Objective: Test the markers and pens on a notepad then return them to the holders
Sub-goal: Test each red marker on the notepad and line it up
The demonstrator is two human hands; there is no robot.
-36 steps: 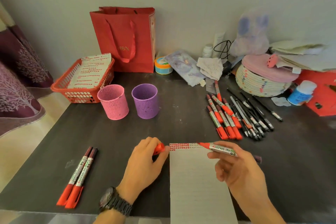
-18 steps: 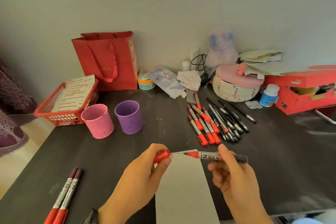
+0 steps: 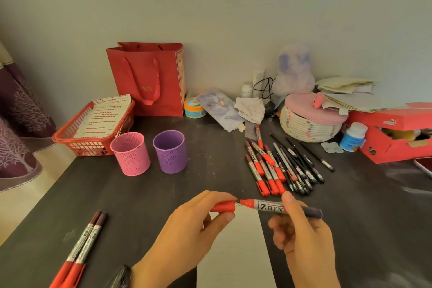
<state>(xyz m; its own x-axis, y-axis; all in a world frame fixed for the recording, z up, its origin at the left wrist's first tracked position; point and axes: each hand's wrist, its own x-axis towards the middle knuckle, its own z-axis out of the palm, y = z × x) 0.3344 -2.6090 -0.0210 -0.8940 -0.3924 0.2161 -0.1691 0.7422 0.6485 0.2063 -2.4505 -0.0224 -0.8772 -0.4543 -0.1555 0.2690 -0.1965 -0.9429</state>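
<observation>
Two hands work a marker [image 3: 271, 207] lettered ZHEN above a dark surface [image 3: 210, 184], and we look down on them from the person's own head. The left hand [image 3: 187, 229] closes its grip on the red cap [image 3: 224, 206], pinching it between thumb and fingers. The right hand [image 3: 304, 236] pinches the printed barrel, forefinger on top, with the dark tail end jutting out to the right. The cap sits right at the nib end, and we cannot tell whether it is pushed home.

The marker hangs level over the far edge of a notepad [image 3: 233, 255], which lies flat on the surface between the wrists.

Beyond the hands, a pink holder [image 3: 131, 154] and a purple holder [image 3: 170, 152] stand upright side by side, just apart. To their right, a heap of red markers [image 3: 261, 168] lies against a spread of black pens [image 3: 301, 168]. At the near left, we see two more markers [image 3: 81, 250] lying together, red caps toward us.

A red basket [image 3: 79, 147] holding printed sheets sits behind the pink holder, and a red gift bag [image 3: 149, 79] stands against the wall.
</observation>
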